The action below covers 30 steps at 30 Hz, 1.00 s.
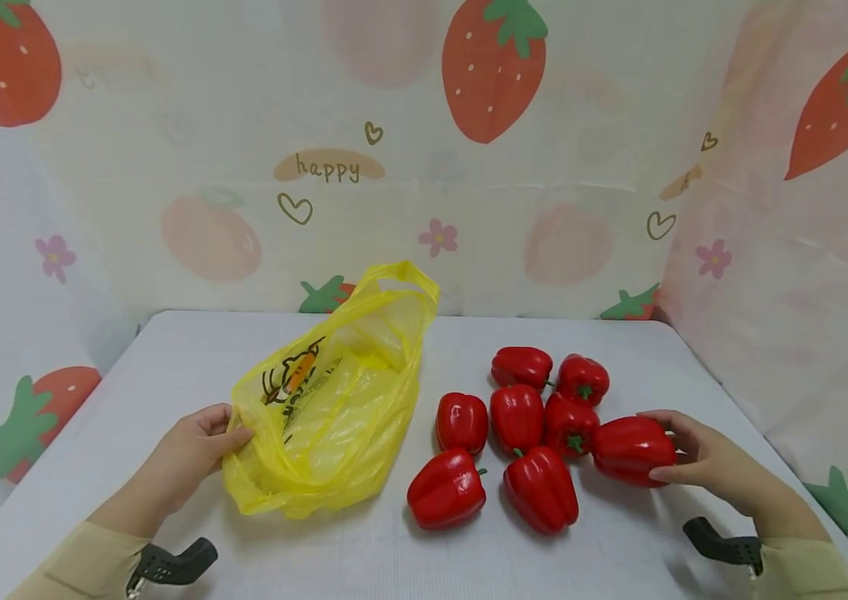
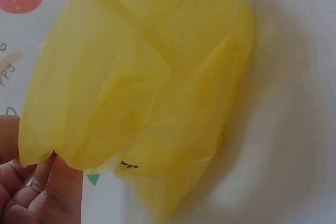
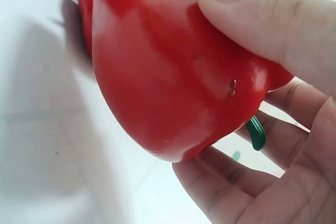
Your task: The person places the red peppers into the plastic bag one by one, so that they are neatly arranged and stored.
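Note:
My left hand pinches the near left edge of a yellow plastic bag, which lies partly spread with a printed cartoon on it. In the left wrist view the bag hides part of the fingers. Over on the right, my right hand holds a red bell pepper, thumb on the near side and fingers on the far side. Its green stem points toward the palm in the right wrist view. The held pepper is beside another red bell pepper in the group.
Several more red bell peppers sit between bag and right hand, among them one at the front and one at the back. All rest on a white table. A strawberry-print curtain stands behind and at both sides.

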Each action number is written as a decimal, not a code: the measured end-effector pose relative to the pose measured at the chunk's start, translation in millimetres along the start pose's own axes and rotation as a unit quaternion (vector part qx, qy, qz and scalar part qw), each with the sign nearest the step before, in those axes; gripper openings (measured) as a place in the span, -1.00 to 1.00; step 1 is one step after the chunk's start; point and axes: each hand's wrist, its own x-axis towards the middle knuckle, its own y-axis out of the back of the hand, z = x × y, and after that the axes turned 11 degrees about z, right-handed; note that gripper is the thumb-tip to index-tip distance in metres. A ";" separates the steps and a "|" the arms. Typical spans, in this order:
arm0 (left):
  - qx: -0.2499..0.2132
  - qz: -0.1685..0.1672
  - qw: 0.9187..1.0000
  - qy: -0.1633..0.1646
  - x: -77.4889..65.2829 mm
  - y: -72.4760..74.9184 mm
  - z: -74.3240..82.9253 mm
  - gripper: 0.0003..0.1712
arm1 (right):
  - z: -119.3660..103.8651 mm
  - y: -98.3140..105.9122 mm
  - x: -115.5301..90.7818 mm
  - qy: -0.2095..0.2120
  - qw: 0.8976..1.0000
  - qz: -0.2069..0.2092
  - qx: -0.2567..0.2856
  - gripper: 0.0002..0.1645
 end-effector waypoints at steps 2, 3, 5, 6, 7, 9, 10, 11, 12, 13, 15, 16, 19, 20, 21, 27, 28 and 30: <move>-0.004 -0.001 1.000 -0.001 -0.3 -0.2 0.0 -0.44 | -2.3 1.2 0.8 0.005 1.000 0.000 0.001 -0.12; -0.004 0.000 1.000 -0.001 -0.4 -0.2 0.2 -0.44 | -3.4 1.7 1.0 0.007 1.000 0.000 0.002 -0.11; -0.005 0.000 1.000 0.001 -0.9 -0.3 0.8 -0.44 | -5.4 2.5 1.4 0.013 1.000 0.000 0.006 -0.11; -0.003 0.000 1.000 0.003 -1.0 -0.3 1.0 -0.44 | -6.3 3.1 1.6 0.018 1.000 0.001 0.008 -0.12; -0.002 -0.001 1.000 0.003 -1.1 -0.4 1.3 -0.44 | -7.1 3.8 1.9 0.025 1.000 0.003 0.010 -0.13; 0.001 -0.001 1.000 0.006 -0.9 -0.3 1.7 -0.44 | -8.6 6.0 2.8 0.041 0.999 0.005 0.014 -0.15; 0.002 -0.001 1.000 0.007 -0.8 -0.3 1.9 -0.44 | -10.2 7.2 3.2 0.049 0.999 0.006 0.016 -0.16; 0.002 -0.002 1.000 0.008 -0.7 -0.3 1.9 -0.45 | -11.3 8.3 4.1 0.059 0.998 0.006 0.019 -0.18; 0.003 -0.002 1.000 0.008 -0.5 -0.2 2.0 -0.44 | -12.8 9.4 4.8 0.067 0.997 0.005 0.022 -0.19; 0.003 -0.002 1.000 0.009 -0.4 -0.1 2.1 -0.44 | -14.6 10.4 5.6 0.074 0.997 0.004 0.023 -0.19; 0.004 -0.002 1.000 0.010 -0.4 0.0 2.1 -0.44 | -18.8 12.1 7.1 0.083 0.996 0.000 0.026 -0.19; 0.004 -0.002 1.000 0.008 -0.6 0.1 2.2 -0.43 | -20.9 12.5 7.9 0.087 0.996 -0.002 0.028 -0.19; 0.003 -0.001 1.000 0.004 -1.3 -0.2 2.3 -0.44 | -26.5 13.5 10.1 0.096 0.995 -0.009 0.033 -0.21; 0.000 -0.002 1.000 0.002 -1.6 -0.4 2.3 -0.44 | -28.4 13.7 10.9 0.100 0.994 -0.011 0.035 -0.21; -0.002 -0.002 1.000 0.000 -1.6 -0.6 2.1 -0.44 | -30.2 13.6 11.7 0.107 0.993 -0.014 0.038 -0.23; -0.006 -0.003 1.000 0.002 -1.3 -0.8 1.1 -0.43 | -43.9 12.8 17.0 0.147 0.987 -0.036 0.056 -0.28; -0.004 -0.004 1.000 0.005 -1.3 -0.9 1.2 -0.42 | -46.3 12.3 18.1 0.150 0.986 -0.038 0.057 -0.28; -0.003 -0.004 1.000 0.007 -1.2 -1.0 1.0 -0.41 | -51.0 11.2 20.3 0.155 0.986 -0.039 0.054 -0.28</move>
